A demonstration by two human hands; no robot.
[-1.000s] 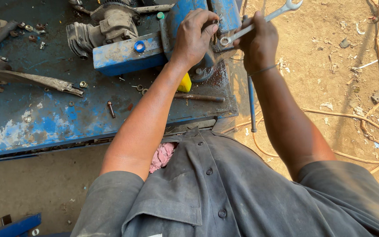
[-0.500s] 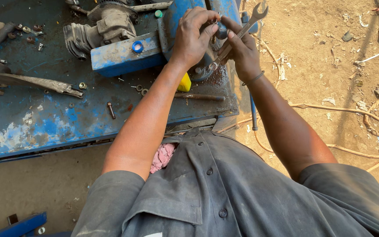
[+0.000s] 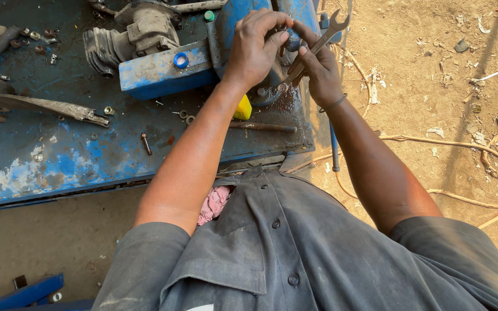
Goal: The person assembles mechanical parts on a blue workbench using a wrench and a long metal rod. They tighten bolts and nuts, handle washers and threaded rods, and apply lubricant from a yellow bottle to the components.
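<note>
Outdoors, work takes place at a blue workbench (image 3: 59,155) with paint worn down to pale patches along its near edge. Bare sandy ground (image 3: 433,86) lies to the right, strewn with thin roots, twigs and small scraps; a duller, greyer strip of ground runs along the near side of the bench.

On the bench top:
- A blue metal housing (image 3: 157,72) stands at the far centre, with a grey ribbed casting (image 3: 128,37) just behind it.
- A long flat metal bar (image 3: 41,106) lies at the left.
- Loose bolts, nuts and washers are scattered around, among them one bolt (image 3: 145,143) near the middle.
- A rusty rod (image 3: 260,126) lies near the right edge, beside a yellow object (image 3: 242,109).

Left hand (image 3: 255,49): fingers curled over a part at the right end of the housing, fingertips pressed against it. Right hand (image 3: 321,72): closed around the shank of an open-ended spanner (image 3: 315,49), whose open end points up and away over the bench edge. Both hands meet at the same spot.

Limits of view: the part under the left hand is covered and cannot be identified. The spanner's lower end is lost between hand and housing. The yellow object is mostly hidden by the left forearm. The bench is cut off at left and far edges. A pink cloth (image 3: 214,203) shows only partly above the grey shirt.
</note>
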